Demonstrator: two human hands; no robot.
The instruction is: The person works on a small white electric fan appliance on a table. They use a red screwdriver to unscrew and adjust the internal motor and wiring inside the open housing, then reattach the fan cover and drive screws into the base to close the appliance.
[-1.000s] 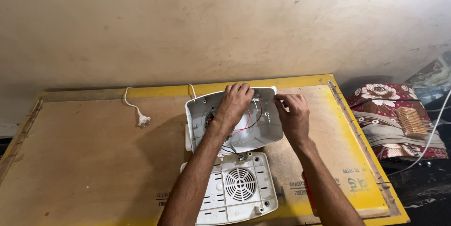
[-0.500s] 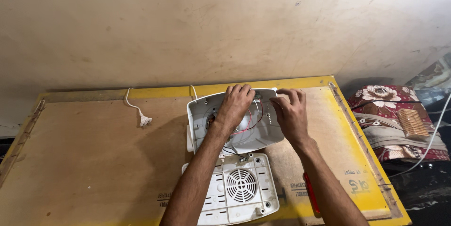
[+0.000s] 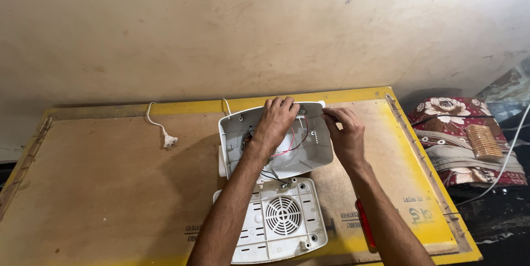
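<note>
A white plastic appliance shell lies opened on the brown board, its hollow inside facing up with red and black wires showing. My left hand reaches into the shell, fingers curled over its far rim. My right hand grips the shell's right far corner, fingertips pinched at the edge. Nearer to me lies the other white half with a round vent grille, joined to the shell by wires.
A white power cord with plug trails across the far left of the board. A red-handled tool lies by my right forearm. The yellow-edged board meets a plain wall. Patterned cushions sit beyond the right edge.
My right hand has moved from the shell's right side up to its far right corner. My left hand has stayed inside the shell. The view has shifted slightly.
</note>
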